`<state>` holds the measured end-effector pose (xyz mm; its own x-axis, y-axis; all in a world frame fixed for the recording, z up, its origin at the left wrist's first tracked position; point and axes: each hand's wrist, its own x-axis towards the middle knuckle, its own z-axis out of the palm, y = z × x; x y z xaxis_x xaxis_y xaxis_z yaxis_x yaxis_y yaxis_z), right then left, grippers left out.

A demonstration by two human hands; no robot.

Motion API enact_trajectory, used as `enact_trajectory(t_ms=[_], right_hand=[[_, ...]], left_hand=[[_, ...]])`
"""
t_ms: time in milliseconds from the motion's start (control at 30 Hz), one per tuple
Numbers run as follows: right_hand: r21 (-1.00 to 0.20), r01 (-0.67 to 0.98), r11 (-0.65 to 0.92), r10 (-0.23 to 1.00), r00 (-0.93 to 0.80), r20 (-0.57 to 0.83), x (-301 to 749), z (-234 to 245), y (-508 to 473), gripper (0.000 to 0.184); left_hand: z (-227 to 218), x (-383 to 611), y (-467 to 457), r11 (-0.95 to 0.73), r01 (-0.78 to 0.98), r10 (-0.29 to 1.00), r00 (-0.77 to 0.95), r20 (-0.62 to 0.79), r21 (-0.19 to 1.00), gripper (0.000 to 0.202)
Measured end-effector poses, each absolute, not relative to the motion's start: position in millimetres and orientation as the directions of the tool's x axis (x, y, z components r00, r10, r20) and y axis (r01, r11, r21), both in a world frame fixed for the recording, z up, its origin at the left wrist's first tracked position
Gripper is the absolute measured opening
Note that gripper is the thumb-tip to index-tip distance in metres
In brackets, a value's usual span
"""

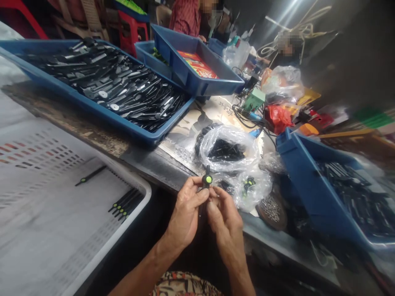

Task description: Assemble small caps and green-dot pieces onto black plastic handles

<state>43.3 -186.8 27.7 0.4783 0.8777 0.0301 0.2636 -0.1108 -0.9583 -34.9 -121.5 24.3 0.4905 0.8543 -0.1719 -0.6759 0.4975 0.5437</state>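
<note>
Black plastic part (207,179) with a round lime-green face stands upright in the left hand (185,209), which pinches it from the side above the near edge of the counter (148,168). The right hand (225,218) is curled close beneath the part, its fingers drawn together; contact between them cannot be confirmed from this view. Directly behind the hands lies a clear plastic bag (228,150) of black pieces.

Caution: the pinch covers only a small area of the part. A slip could drop it past the near edge of the counter into the dark gap above the person's lap, where recovery would be difficult.

Caution: a white perforated plastic basket (46,185) sits to the left of the hands, with a single black stick (91,175) lying apart from a small row of similar sticks (126,203). A careless forearm movement in that direction could scatter them.

Caution: a blue plastic tray (129,131) heaped with black parts sits at the far left of the counter, and a second blue tray (286,144) sits askew at the right. A knock to either could shift the pile or spill parts. Loose bag film near the hands could also catch on the part.
</note>
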Motion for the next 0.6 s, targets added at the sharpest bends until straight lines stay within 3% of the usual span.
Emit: enact_trajectory(t_ms=[233, 400, 600], right_hand=[[-0.994, 0.075, -0.077, 0.887, 0.460, -0.034, 43, 21, -186, 0.045], [-0.995, 0.047, -0.093, 0.891, 0.449, -0.063, 52, 21, -189, 0.041], [-0.995, -0.023, -0.100, 0.900, 0.425, -0.100, 57, 19, -190, 0.042]], left_hand=[[26, -32, -133, 0.436, -0.605, 0.883, 0.430, -0.188, 0.666, 0.015], [21, -39, -136, 0.353, -0.401, 0.897, 0.401, -0.185, 0.845, 0.014], [22, -42, -136, 0.285, -0.166, 0.875, 0.447, -0.186, 0.944, 0.002]])
